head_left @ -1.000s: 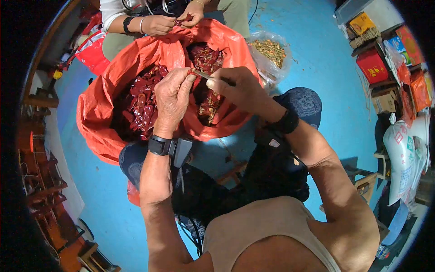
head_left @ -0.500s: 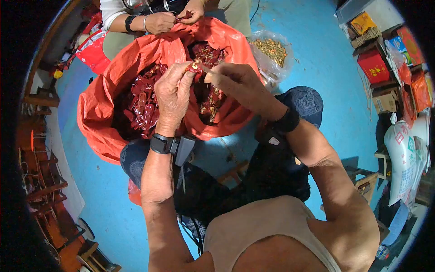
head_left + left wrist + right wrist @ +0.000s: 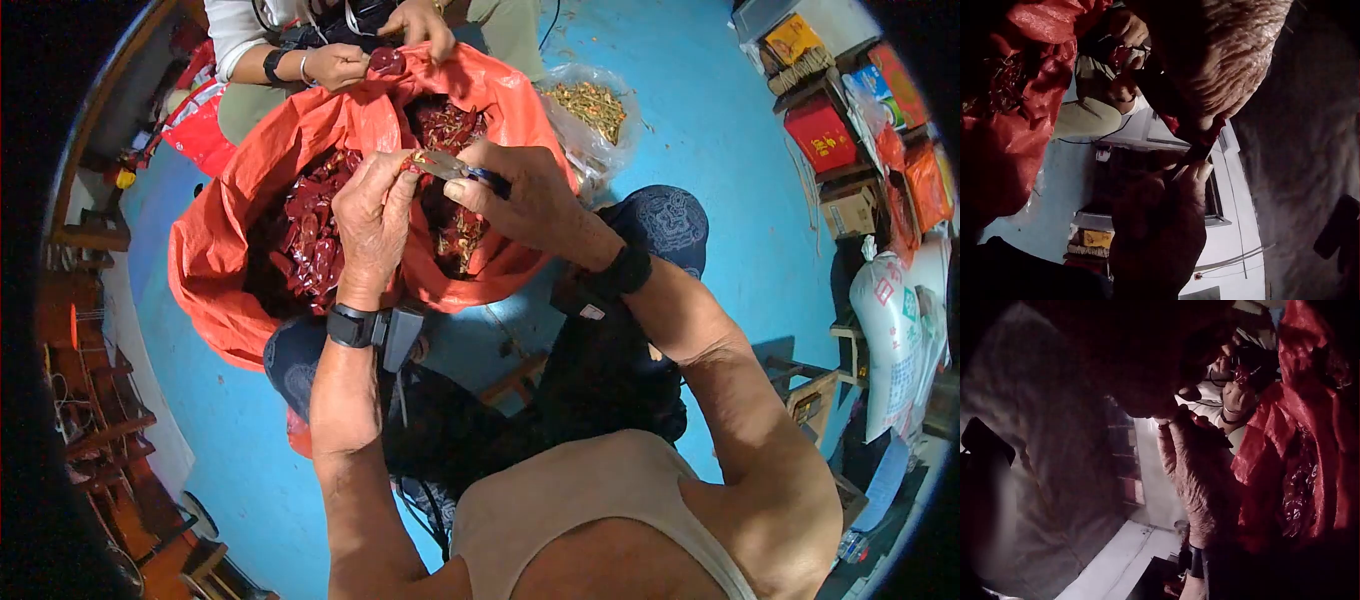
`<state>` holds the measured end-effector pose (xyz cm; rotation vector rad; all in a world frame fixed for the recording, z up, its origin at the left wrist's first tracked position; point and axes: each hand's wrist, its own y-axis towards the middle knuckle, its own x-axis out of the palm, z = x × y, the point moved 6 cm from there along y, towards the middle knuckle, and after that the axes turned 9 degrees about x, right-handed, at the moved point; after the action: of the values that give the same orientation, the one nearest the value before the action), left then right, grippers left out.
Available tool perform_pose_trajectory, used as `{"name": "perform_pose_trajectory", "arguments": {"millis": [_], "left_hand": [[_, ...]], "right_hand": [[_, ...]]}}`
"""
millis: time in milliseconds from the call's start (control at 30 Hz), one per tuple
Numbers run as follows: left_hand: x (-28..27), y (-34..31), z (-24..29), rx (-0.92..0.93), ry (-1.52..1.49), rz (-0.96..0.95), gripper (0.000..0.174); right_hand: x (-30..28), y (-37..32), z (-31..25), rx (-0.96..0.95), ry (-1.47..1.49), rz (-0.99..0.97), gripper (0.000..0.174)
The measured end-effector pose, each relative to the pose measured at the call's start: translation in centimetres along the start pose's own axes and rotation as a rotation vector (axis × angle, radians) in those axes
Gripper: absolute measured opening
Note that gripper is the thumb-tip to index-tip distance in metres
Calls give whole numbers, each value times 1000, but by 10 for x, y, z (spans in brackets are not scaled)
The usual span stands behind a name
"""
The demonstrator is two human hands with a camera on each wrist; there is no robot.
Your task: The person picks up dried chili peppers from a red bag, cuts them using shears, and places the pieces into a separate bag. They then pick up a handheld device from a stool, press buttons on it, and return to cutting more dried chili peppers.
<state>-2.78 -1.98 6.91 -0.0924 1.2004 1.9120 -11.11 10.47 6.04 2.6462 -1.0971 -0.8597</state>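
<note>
My left hand [image 3: 370, 210] pinches a dried red chilli [image 3: 1173, 122] between thumb and fingers, over the orange-red sacks. My right hand [image 3: 530, 200] grips a short metal blade [image 3: 445, 165] with a dark blue handle, its tip right at the chilli's pale stem end. Much of the chilli is hidden by the left fingers. Glossy dried chillies [image 3: 310, 240] fill the left sack [image 3: 210, 250]. Chillies mixed with pale stem bits [image 3: 465, 240] lie in the right sack [image 3: 535, 130].
Opposite, another person's hands [image 3: 337, 67] hold a dark red chilli [image 3: 387, 62] at the sacks' far rim. A clear plastic bag of cut stems [image 3: 595, 110] lies on the blue floor [image 3: 690, 110]. Shelves with boxes [image 3: 820, 135] and a white sack [image 3: 885, 340] stand at right.
The blade, hidden half a second ago, shows again across the chilli's end. My left hand has shifted slightly left. The other person's hands have moved apart, uncovering their chilli.
</note>
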Motion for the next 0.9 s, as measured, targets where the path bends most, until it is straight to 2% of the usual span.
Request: {"name": "perform_pose_trajectory", "arguments": {"millis": [267, 333, 367, 433, 467, 533, 600, 667, 700, 767, 900], "left_hand": [[1, -3, -3, -83, -58, -47, 10], [3, -3, -4, -103, -129, -56, 10], [3, -2, -4, -102, -129, -57, 10], [4, -2, -3, -88, -119, -57, 13], [5, -3, -3, -89, -119, -56, 13], [8, -3, -6, -115, -169, -57, 14], [10, -5, -10, -162, -195, -89, 18], [9, -7, -12, -147, -199, -62, 18], [9, -8, -13, -153, -198, -64, 18], [7, -6, -10, -131, -195, -56, 16], [10, -6, -10, -146, -204, -86, 17]], "right_hand": [[2, 0, 3, -42, -65, 11, 23], [14, 1, 18, 138, 291, -185, 25], [8, 1, 18, 138, 292, -183, 25], [-5, 1, 19, 189, 637, -246, 28], [-6, 4, 22, 189, 637, -246, 28], [-5, 9, 47, 621, 1410, -87, 27], [-5, 3, 44, 666, 1369, -76, 22], [-9, 4, 13, 48, 459, -217, 27], [-4, 1, 12, 52, 463, -220, 27], [5, 0, 7, 58, 113, -116, 29], [4, -1, 5, -52, 95, -19, 31]]}}
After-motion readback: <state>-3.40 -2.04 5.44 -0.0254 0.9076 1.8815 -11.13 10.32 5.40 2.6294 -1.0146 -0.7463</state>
